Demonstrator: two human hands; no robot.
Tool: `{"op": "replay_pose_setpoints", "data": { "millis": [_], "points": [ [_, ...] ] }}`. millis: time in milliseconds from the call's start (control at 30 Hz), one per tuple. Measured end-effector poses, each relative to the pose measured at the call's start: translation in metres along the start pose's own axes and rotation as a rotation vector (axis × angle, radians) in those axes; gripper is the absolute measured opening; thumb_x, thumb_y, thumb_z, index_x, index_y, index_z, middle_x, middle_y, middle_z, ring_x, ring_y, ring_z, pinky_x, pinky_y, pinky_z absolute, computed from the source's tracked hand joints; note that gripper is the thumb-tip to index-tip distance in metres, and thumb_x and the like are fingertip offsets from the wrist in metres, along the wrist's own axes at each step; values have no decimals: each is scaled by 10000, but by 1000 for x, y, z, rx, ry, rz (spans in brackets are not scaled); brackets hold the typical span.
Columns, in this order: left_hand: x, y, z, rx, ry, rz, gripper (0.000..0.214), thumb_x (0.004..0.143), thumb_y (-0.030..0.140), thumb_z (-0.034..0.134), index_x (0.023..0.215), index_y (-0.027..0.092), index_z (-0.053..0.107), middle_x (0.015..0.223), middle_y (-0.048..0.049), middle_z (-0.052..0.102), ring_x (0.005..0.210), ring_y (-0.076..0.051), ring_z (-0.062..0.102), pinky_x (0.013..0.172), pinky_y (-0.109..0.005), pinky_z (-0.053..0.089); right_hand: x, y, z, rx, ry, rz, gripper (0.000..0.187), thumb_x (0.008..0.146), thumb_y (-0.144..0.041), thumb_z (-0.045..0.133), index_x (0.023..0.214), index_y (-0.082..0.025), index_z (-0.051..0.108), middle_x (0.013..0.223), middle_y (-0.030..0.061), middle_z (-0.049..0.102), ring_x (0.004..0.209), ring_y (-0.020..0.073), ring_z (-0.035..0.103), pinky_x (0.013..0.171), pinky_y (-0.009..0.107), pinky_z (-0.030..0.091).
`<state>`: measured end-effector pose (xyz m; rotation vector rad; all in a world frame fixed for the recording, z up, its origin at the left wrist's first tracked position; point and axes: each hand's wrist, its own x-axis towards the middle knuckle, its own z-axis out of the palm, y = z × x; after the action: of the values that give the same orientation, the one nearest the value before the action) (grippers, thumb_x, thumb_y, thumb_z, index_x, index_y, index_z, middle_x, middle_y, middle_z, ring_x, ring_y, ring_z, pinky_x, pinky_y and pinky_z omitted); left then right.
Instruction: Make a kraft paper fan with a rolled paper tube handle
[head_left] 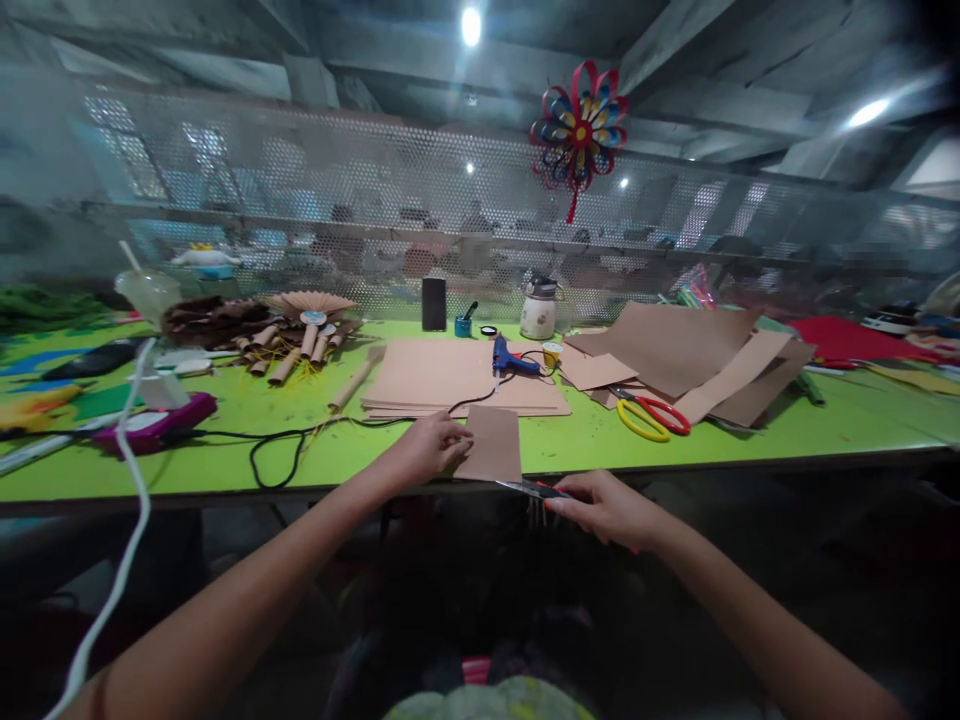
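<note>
My left hand [431, 447] is at the left edge of a small rectangular piece of brown paper [493, 445], with its fingers drawn together on it. That piece extends to the front edge of the green table. My right hand [607, 508] is closed around a pair of scissors [534, 489] with dark blades and red showing at the handles. Its blades point left and sit just below the paper's lower right corner. Behind the small piece lies a stack of brown paper sheets [427, 375]. A blue glue gun [510, 358] rests on the stack.
Yellow-and-red-handled scissors [652, 415] lie right, beside larger brown sheets [667, 345]. A black cord [281, 440] runs from a purple power strip [154, 425]. Several paper rolls [289, 358] are at left. A lidded jar [538, 310] stands behind, and a flower ornament [581, 133] hangs above.
</note>
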<state>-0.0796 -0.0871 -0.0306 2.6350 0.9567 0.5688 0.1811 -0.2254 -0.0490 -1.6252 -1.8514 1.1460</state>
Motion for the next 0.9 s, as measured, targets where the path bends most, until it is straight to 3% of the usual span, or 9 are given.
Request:
{"op": "replay_pose_setpoints", "data": {
  "millis": [300, 500, 567, 667, 767, 900],
  "points": [
    [-33, 29, 10, -104, 96, 9, 277, 910, 287, 458, 1080, 200, 658, 960, -75, 633, 830, -168, 608, 754, -268, 460, -3, 1, -1, -24, 0, 3, 469, 843, -606, 473, 819, -153, 592, 546, -46, 453, 397, 68, 413, 366, 178, 274],
    [-23, 25, 7, -7, 175, 99, 243, 889, 260, 499, 1044, 198, 675, 1015, -93, 617, 916, -198, 583, 800, -309, 464, -1, -1, 0, -58, 31, -46, 446, 853, -567, 484, 843, -142, 621, 554, -38, 455, 431, 72, 399, 400, 185, 280],
    [-13, 16, 4, -59, 136, 202, 229, 891, 278, 510, 1014, 202, 687, 1048, -89, 616, 965, -194, 571, 843, -312, 460, 0, -2, 1, -80, 46, -87, 428, 864, -536, 485, 856, -137, 638, 577, -27, 483, 458, 75, 400, 429, 190, 288],
    [1, 2, 2, -157, -49, 308, 239, 895, 319, 515, 981, 203, 705, 1005, -81, 627, 925, -163, 585, 822, -274, 471, -1, -2, 2, -107, 63, -126, 414, 871, -512, 488, 867, -133, 654, 631, -8, 529, 498, 80, 407, 458, 192, 299],
    [5, -7, 3, -204, -150, 325, 251, 883, 342, 538, 997, 199, 710, 1018, -94, 622, 936, -158, 588, 846, -269, 469, -2, -1, 2, -116, 52, -138, 412, 875, -508, 484, 887, -138, 665, 651, -2, 544, 518, 84, 410, 470, 194, 304],
    [2, -11, 2, -237, -171, 304, 252, 886, 324, 537, 1029, 197, 701, 1078, -97, 623, 988, -160, 585, 892, -281, 459, -1, -1, 3, -108, 38, -147, 404, 883, -494, 481, 935, -141, 672, 656, -7, 540, 519, 83, 407, 480, 199, 304]
  ]
}}
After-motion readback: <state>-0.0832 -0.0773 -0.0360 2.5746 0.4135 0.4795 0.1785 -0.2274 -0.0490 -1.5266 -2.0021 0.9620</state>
